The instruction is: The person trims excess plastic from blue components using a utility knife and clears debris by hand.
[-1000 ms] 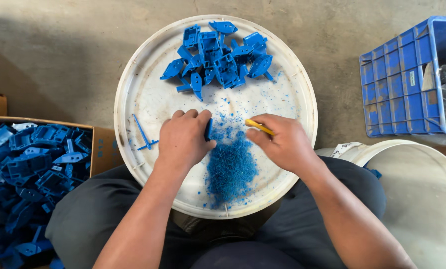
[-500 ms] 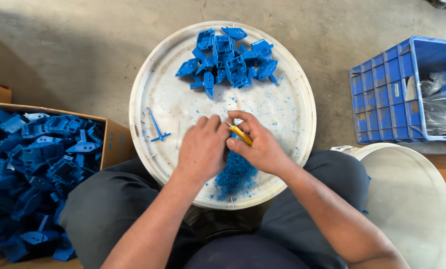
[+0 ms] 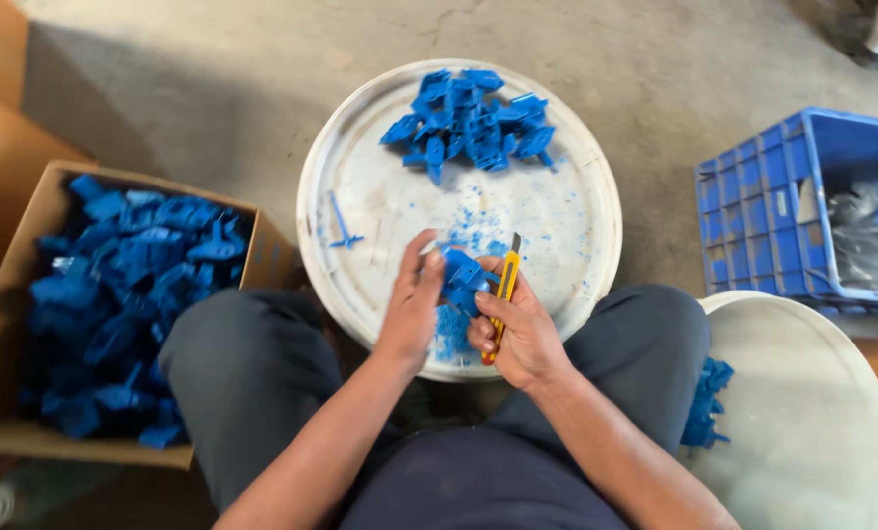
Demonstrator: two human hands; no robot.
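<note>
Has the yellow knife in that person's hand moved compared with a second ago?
Yes. The yellow knife lay flat, pointing left at the white lid's middle; now it stands upright, nearer the lid's near edge.

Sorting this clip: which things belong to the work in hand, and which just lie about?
In use: left hand holding blue plastic part; right hand holding yellow knife; white lid; pile of parts; cardboard box.
Lying about: blue crate; white bucket.
</note>
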